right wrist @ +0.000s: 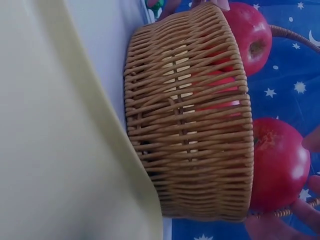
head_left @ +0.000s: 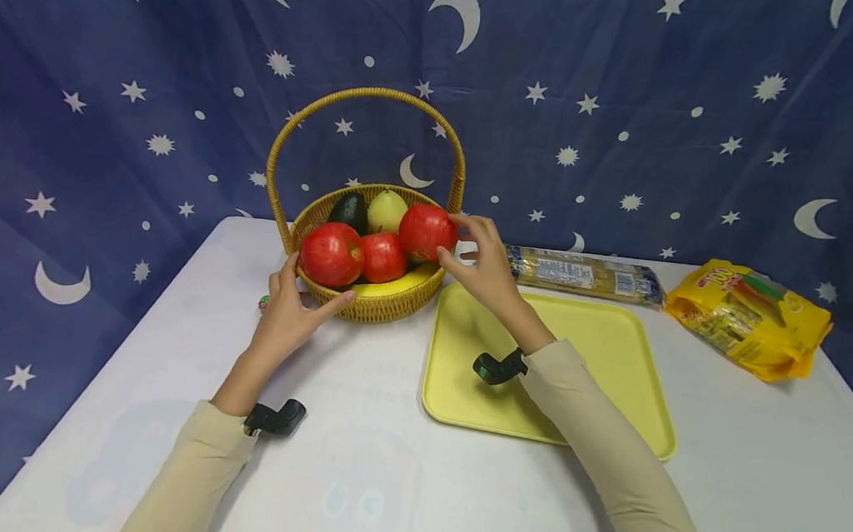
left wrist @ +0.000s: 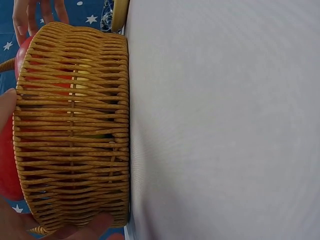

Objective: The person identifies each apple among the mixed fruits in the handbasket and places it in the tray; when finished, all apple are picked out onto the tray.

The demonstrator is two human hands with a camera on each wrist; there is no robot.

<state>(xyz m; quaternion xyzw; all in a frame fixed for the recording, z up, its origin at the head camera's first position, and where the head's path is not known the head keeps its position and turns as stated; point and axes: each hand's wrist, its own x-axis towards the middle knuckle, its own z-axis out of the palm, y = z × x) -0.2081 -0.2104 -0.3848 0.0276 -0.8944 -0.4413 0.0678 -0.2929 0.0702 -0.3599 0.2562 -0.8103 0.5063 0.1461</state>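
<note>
A wicker basket (head_left: 386,306) with a tall arched handle stands on the white table, filled with fruit. My left hand (head_left: 289,315) holds its left front side, fingers at the left rim and thumb along the front. At the basket's right, my right hand (head_left: 488,272) grips a large red apple (head_left: 427,232) between thumb and fingers. In the right wrist view this apple (right wrist: 280,165) sits at the rim. Another red apple (head_left: 332,254), a smaller red one (head_left: 384,258), an avocado (head_left: 350,211), a green pear (head_left: 386,213) and a banana (head_left: 398,285) share the basket.
A yellow tray (head_left: 534,425) lies right of the basket, under my right forearm. Behind it is a long clear pack (head_left: 584,276), seemingly noodles. A yellow bag (head_left: 749,321) lies farther right. A blue curtain (head_left: 560,101) hangs behind the table.
</note>
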